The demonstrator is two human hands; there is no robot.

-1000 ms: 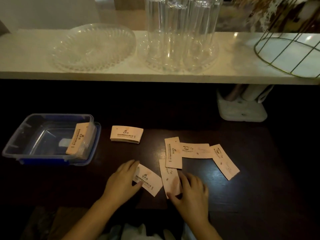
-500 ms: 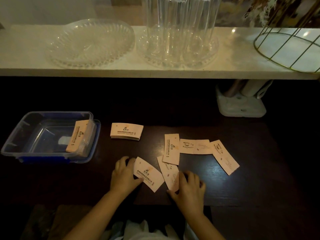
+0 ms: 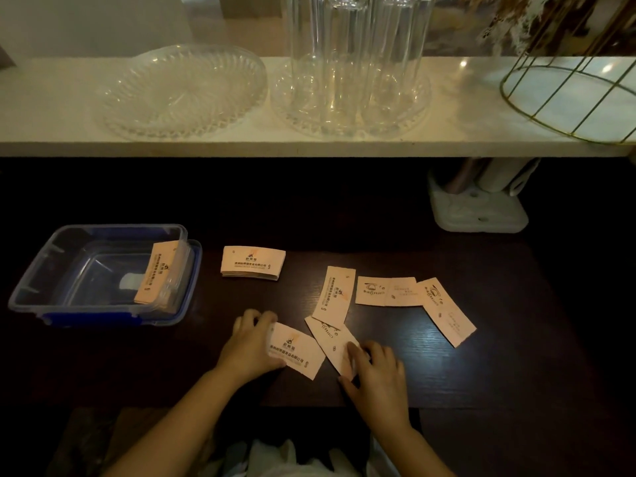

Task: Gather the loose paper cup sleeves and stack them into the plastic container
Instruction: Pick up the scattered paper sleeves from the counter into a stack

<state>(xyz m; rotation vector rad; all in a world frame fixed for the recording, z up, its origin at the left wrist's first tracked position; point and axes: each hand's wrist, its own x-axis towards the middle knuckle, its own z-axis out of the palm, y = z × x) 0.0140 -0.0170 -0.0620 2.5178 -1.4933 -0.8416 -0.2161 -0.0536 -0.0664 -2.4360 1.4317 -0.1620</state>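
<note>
Several flat kraft paper cup sleeves lie loose on the dark table. My left hand (image 3: 248, 346) grips one sleeve (image 3: 298, 350) by its left end. My right hand (image 3: 377, 376) presses its fingers on another sleeve (image 3: 332, 342), which lies partly under an upright sleeve (image 3: 334, 295). Two more sleeves (image 3: 389, 291) (image 3: 447, 311) lie to the right. A small pile of sleeves (image 3: 253, 262) sits beside the clear plastic container (image 3: 51, 270) with a blue rim at the left. A stack of sleeves (image 3: 158, 273) leans against the container's right wall.
A white shelf (image 3: 51, 111) runs across the back, overhanging the table, with a clear glass dish (image 3: 182, 91), tall glass tubes on a second dish (image 3: 351, 63) and a gold wire basket (image 3: 568, 80). A white holder (image 3: 478, 215) stands under the shelf at right.
My left hand has closed around the end of the near sleeve and shifted it slightly. My right hand has slid up a little on its sleeve. The other sleeves stay put.
</note>
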